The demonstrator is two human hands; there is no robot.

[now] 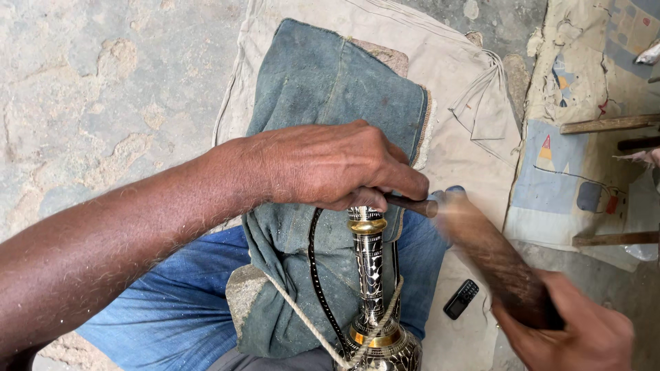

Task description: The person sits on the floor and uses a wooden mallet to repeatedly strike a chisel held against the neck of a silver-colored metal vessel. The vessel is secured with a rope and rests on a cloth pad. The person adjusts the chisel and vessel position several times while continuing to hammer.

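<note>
At the lower centre of the frame stands one tall metal vessel [372, 288], black with fine silvery engraving, a brass collar near its top and another brass band above its rounded base. One pale cord [302, 317] wraps its base. The left hand [330, 165] is closed around one thin dark tool [412, 204] held against the vessel's top. The right hand [584, 330] grips one wooden mallet [491, 257], blurred. One small black phone [461, 299] lies on the cloth [467, 117].

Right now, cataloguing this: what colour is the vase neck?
Black with silver inlay and brass bands; head view.
</note>
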